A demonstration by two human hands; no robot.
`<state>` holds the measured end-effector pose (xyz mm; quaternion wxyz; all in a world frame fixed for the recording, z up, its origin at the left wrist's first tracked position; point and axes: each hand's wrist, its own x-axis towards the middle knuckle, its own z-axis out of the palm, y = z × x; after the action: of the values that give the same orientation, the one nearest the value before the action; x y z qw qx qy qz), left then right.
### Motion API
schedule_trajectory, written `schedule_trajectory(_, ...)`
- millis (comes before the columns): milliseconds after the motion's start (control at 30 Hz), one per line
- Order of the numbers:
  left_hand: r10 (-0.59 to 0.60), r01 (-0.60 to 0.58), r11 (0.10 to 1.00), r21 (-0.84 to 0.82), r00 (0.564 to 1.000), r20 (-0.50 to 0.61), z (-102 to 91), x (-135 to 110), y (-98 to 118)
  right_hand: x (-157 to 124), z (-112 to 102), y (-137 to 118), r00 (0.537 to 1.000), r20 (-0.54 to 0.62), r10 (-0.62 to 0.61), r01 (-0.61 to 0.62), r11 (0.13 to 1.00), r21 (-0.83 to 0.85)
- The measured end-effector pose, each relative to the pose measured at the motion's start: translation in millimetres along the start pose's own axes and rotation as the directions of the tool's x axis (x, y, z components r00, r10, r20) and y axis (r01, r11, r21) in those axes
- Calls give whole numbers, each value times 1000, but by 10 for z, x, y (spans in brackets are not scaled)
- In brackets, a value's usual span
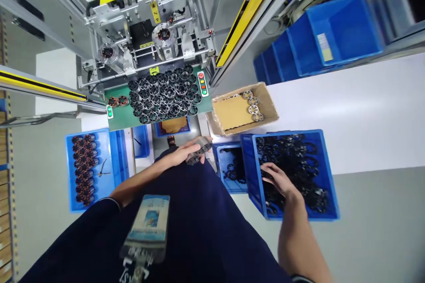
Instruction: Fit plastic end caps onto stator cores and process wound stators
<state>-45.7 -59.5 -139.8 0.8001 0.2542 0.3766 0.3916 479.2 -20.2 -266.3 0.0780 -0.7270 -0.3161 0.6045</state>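
My left hand (186, 151), in front of my body, is closed around a short row of grey metal stator cores (199, 150) with toothed rims. My right hand (278, 178) reaches into a large blue bin (331, 177) of loose black plastic ring-shaped parts (288, 154). Its fingers are bent near the bin's left wall, among the black parts; what lies between them is hidden. Ahead, rows of black-and-grey stator cores (169, 92) stand on a green work surface (124, 117), with two copper-wound stators (118, 101) at their left.
A machine fixture (165, 42) stands behind the green surface. An open cardboard box (270, 112) with metal rings sits right, beside a smaller blue bin (219, 163). Left, a blue tray (102, 150) holds copper-wound stators. Blue bins (352, 31) line the upper right. Yellow-striped posts (245, 17) flank the machine.
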Motion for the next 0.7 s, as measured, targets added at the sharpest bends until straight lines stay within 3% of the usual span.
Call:
schedule_trajectory(167, 41, -46, 993, -106, 998, -51, 11, -70, -13, 116, -86, -65, 992, 88, 89, -87, 996, -27)
schedule_trajectory(300, 42, -51, 989, -136, 996, -73, 37, -103, 24, 139, -147, -36, 994, 59, 90, -95, 992, 80)
schedule_trajectory(433, 39, -48, 991, -124, 997, -71, 107, -135, 105, 5, -127, 47, 996, -90, 10, 18, 954, 298)
schedule_trajectory(567, 63, -68, 993, -94, 996, -58, 256, -150, 224, -257, -9, -12, 964, -246, -99, 198, 886, 420)
schedule_trajectory(700, 182, -180, 981, 68, 983, -23, 451, -184, 374, -544, 269, -300, 943, -235, -236, 321, 835, 447)
